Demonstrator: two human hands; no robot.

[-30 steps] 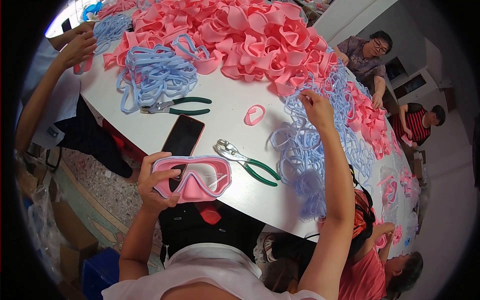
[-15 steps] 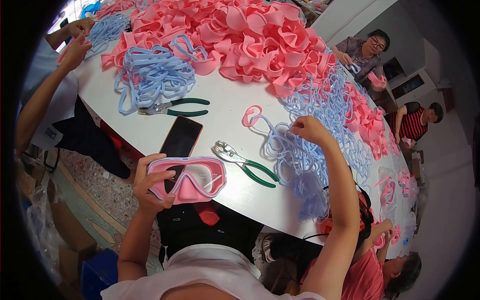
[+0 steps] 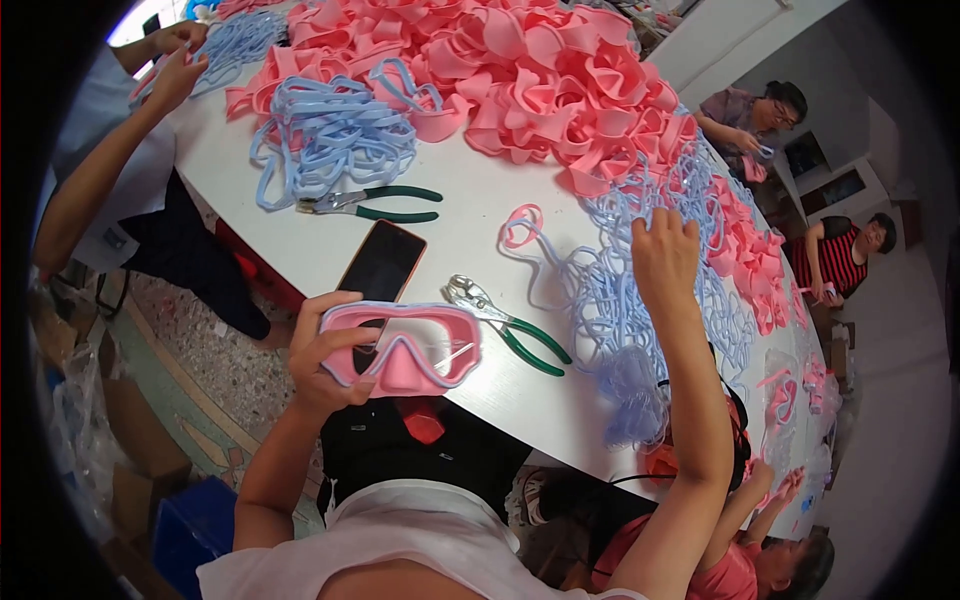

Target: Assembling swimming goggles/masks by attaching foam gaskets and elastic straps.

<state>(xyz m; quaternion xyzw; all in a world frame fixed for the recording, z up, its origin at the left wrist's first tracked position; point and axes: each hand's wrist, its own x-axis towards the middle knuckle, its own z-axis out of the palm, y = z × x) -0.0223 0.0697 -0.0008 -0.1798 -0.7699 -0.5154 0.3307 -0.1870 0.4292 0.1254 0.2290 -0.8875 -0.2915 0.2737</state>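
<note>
My left hand (image 3: 325, 350) is closed on the left side of a pink diving mask (image 3: 405, 378). The mask has a light blue rim and a clear lens, and I hold it over the table's near edge. My right hand (image 3: 665, 262) reaches into a tangled heap of light blue rubbery loops (image 3: 625, 290). Its fingers curl down among them, so whatever is in them is hidden. Silver pliers with green handles (image 3: 510, 325) lie just right of the mask. Behind the mask is a dark phone (image 3: 383, 262). A small pink ring (image 3: 522, 226) lies left of the loops.
Pink mask skirts (image 3: 480, 80) form a big pile at the back of the white table (image 3: 470, 185). More blue loops (image 3: 335, 135) and second green-handled pliers (image 3: 380, 203) lie left. Clear blue-tinted pieces (image 3: 632, 395) are near the right edge. Several people work around the table.
My right hand has moved away from me and right, deeper over the blue loops. The whole view has shifted slightly. The mask stays in my left hand.
</note>
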